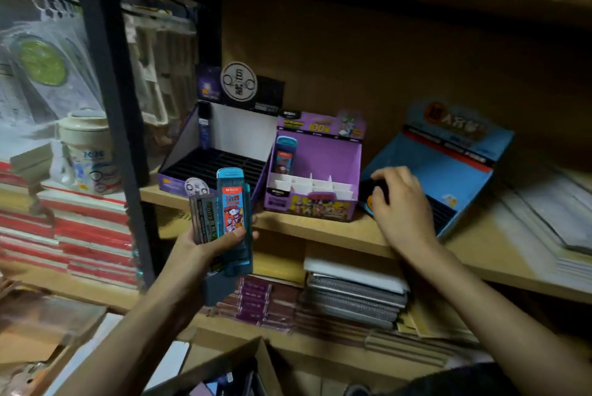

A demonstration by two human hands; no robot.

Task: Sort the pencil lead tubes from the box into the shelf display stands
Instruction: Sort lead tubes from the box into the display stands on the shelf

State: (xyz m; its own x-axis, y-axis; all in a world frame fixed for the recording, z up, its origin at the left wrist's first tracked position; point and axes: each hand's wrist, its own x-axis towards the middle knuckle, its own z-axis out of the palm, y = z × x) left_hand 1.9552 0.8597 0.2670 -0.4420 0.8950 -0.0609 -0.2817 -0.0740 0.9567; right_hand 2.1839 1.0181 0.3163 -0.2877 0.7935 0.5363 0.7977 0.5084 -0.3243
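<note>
My left hand (205, 246) grips a fan of several lead tubes (230, 210) below the shelf edge, a blue one in front and clear grey ones behind. My right hand (400, 203) reaches into the blue display stand (455, 165) on the shelf, fingers curled round a small dark tube (379, 187) at the stand's front left corner. A dark purple stand (179, 155) holds one upright dark tube (205, 126). The light purple stand (320, 152) holds one blue tube (284, 154). The cardboard box (230, 363) sits at the bottom, with more tubes inside.
A wooden shelf board (320, 229) carries the three stands. Stacked notebooks (352, 296) fill the shelf below. Paper stacks (544, 213) lie to the right of the blue stand. A black metal post (109, 107) stands at left, with a cup (86, 152) and red-edged books behind it.
</note>
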